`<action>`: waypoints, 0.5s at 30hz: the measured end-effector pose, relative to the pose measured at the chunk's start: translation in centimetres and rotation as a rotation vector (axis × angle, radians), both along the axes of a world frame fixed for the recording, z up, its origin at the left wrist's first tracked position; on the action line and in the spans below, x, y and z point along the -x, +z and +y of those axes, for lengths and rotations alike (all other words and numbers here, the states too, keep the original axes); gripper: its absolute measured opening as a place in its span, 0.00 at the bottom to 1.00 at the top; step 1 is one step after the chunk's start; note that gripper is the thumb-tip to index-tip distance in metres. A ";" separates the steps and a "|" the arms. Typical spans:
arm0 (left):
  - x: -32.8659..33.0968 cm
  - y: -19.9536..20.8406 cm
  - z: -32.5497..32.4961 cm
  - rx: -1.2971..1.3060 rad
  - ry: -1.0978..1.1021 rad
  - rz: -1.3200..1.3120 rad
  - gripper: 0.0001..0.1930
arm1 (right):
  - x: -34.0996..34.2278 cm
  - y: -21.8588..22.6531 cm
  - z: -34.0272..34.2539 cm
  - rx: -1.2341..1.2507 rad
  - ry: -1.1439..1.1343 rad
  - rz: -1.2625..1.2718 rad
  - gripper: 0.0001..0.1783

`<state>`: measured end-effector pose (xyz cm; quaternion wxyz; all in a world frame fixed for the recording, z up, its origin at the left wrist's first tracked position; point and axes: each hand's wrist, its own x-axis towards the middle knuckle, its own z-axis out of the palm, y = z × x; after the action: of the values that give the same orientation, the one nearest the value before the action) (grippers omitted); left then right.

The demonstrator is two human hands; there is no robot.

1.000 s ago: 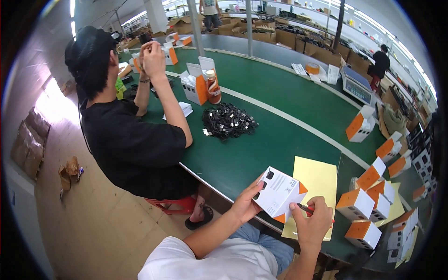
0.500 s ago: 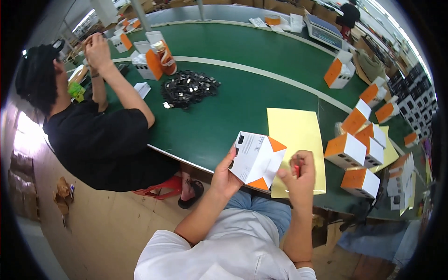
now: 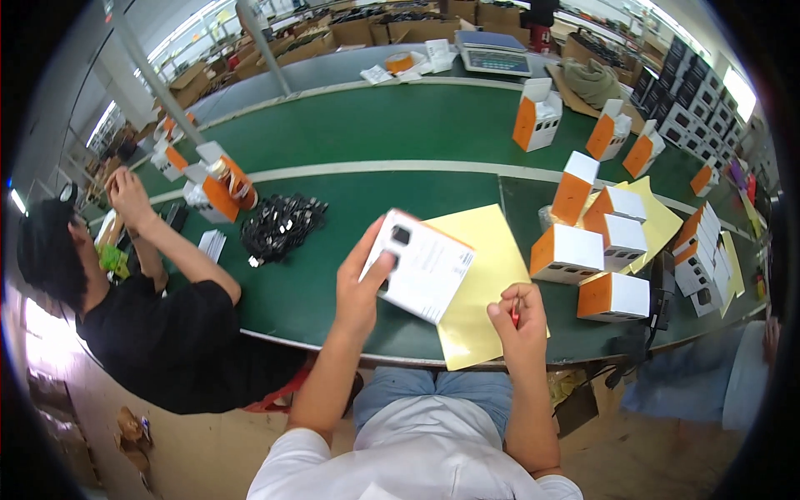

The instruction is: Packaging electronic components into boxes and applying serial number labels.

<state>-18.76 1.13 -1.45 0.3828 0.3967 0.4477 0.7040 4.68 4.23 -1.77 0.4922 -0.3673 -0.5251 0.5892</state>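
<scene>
A white cardboard box with printed black device pictures is gripped in my left hand, thumb across its printed face. It is held tilted above a pale yellow sheet on the green table. My right hand is closed around a small red object, mostly hidden by the fingers, so its kind cannot be told. That hand is over the sheet's lower right part, apart from the box. Right of the sheet stand several orange-and-white boxes, the nearest a closed box.
A co-worker in black sits at left, hands raised. A pile of black cables lies near a brown bottle. Open boxes, one a tall box, line the far table. Black cords and an adapter lie by the near right edge.
The box has been turned: its orange-cornered end no longer shows, and its printed face is toward me. My right hand has moved away from the box. The whole view has shifted.
</scene>
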 end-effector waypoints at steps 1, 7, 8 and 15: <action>0.3 0.7 3.0 -0.064 0.055 0.357 0.29 | -0.8 0.4 -0.1 0.021 0.053 -0.032 0.16; -6.0 1.7 20.6 -0.170 0.046 1.130 0.24 | -3.8 1.7 -1.2 0.106 0.250 -0.400 0.14; -7.1 1.5 22.3 -0.094 -0.012 1.146 0.23 | -4.3 1.5 -0.6 0.103 0.237 -0.398 0.14; -9.7 1.5 29.2 0.056 -0.162 1.160 0.28 | -9.8 0.3 1.6 -0.262 -0.011 -0.816 0.14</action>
<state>-9.08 30.29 0.10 0.1380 0.7398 0.5710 0.3282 14.44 5.84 -1.51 0.2897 -0.5075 -0.7451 0.3214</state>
